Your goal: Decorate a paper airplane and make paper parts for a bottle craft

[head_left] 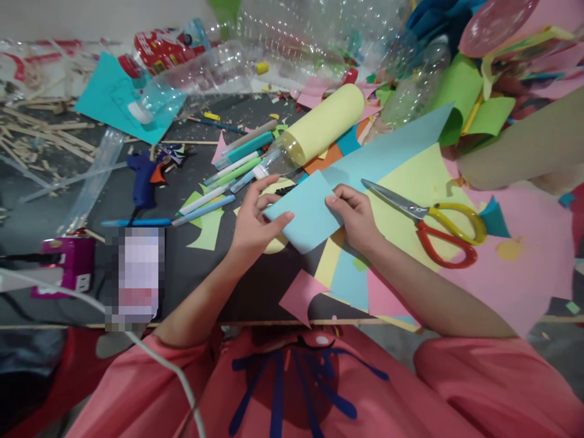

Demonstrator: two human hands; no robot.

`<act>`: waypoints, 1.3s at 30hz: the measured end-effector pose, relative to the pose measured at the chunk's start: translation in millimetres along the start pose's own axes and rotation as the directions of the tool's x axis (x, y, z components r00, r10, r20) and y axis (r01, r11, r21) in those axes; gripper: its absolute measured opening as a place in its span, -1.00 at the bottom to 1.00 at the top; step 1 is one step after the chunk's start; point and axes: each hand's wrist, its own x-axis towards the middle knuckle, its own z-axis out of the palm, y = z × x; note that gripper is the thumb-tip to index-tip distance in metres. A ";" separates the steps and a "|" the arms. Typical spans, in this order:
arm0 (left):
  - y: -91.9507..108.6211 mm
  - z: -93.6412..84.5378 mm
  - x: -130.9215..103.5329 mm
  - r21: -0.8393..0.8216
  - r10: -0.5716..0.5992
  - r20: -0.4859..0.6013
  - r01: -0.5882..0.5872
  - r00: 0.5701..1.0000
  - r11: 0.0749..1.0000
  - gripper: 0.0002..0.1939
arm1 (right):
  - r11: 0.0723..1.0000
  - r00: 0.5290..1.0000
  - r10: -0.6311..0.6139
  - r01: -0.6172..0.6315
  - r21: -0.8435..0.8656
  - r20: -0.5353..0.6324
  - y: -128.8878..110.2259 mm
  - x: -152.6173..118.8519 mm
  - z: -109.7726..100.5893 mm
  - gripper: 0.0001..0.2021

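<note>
Between my two hands is a light blue piece of paper (306,214), held tilted above the table. My left hand (261,216) grips its left edge, thumb on top and fingers partly behind. At the right edge, my right hand (352,213) pinches the paper between thumb and curled fingers. Scissors (424,213) with one yellow and one red handle lie partly spread to the right, on yellow and pink paper sheets (524,280). Beyond the hands lies a bottle wrapped in yellow paper (326,125). Several markers (244,164) are to its left.
Left are a blue glue gun (145,179), a phone (139,274), a purple box (68,267) and wooden sticks (50,137). Clear plastic bottles (296,45) crowd the back. Another person's arm (524,143) reaches in from the right. A white cable (150,353) crosses the front left.
</note>
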 end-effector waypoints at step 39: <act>-9.0 -10.1 13.0 -0.136 -0.116 -0.086 0.104 0.990 0.985 -0.58 | 0.989 0.990 0.053 -0.069 0.129 0.130 -0.5 -1.5 -0.2 -0.46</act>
